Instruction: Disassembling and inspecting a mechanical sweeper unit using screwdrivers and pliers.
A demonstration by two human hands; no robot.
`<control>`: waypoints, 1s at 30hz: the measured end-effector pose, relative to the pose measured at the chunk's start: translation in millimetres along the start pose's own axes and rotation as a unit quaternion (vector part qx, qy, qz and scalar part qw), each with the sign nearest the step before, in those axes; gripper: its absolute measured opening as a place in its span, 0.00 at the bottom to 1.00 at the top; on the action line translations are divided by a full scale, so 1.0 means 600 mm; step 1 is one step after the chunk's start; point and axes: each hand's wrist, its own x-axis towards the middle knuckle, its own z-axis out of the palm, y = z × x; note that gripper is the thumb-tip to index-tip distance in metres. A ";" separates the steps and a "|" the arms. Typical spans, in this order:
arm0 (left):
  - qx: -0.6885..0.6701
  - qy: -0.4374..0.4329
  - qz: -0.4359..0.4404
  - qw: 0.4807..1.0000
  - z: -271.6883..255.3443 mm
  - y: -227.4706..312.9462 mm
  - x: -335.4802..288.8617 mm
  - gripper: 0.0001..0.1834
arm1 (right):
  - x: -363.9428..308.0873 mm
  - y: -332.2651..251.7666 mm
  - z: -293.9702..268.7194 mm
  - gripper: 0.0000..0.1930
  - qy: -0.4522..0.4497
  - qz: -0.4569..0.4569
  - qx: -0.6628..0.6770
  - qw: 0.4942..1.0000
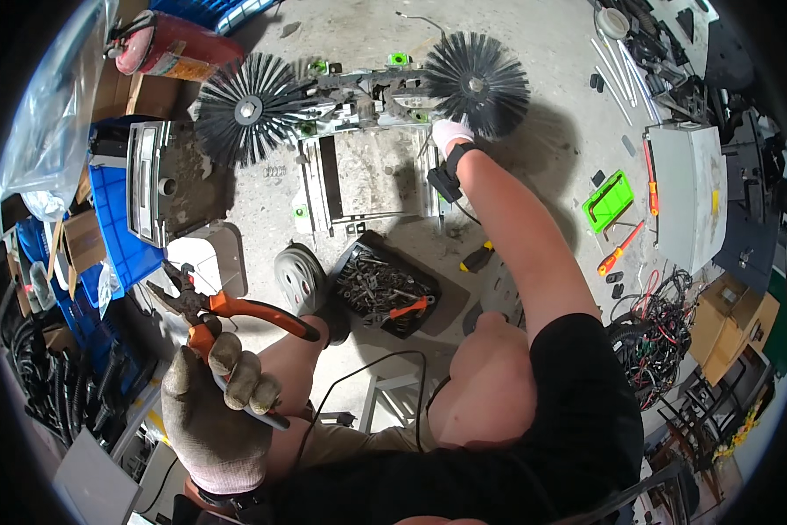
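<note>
In my gloved left hand (214,420) is a pair of pliers (258,313) with orange-and-black handles. The fingers wrap round one handle, and the jaws stand apart, pointing up and left. My right hand (451,133), in a pale glove, reaches forward to the edge of a dirty machine chassis (371,179) on the floor. It is beside the right black round brush (489,74); its fingers are hidden, so what they touch cannot be made out. A matching left brush (246,109) sits at the chassis's other front corner.
A black bin (384,293) of bolts and small metal parts stands between my feet. A yellow-black screwdriver (477,257) lies to its right. Further right are a green hex-key case (608,201), a red-yellow screwdriver (621,249) and tangled cables (656,337). A red fire extinguisher (179,45) lies far left.
</note>
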 end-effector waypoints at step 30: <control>0.016 -0.024 0.005 1.000 -0.003 0.019 0.011 0.18 | -0.020 0.059 0.067 0.14 0.185 -0.031 -0.111 0.976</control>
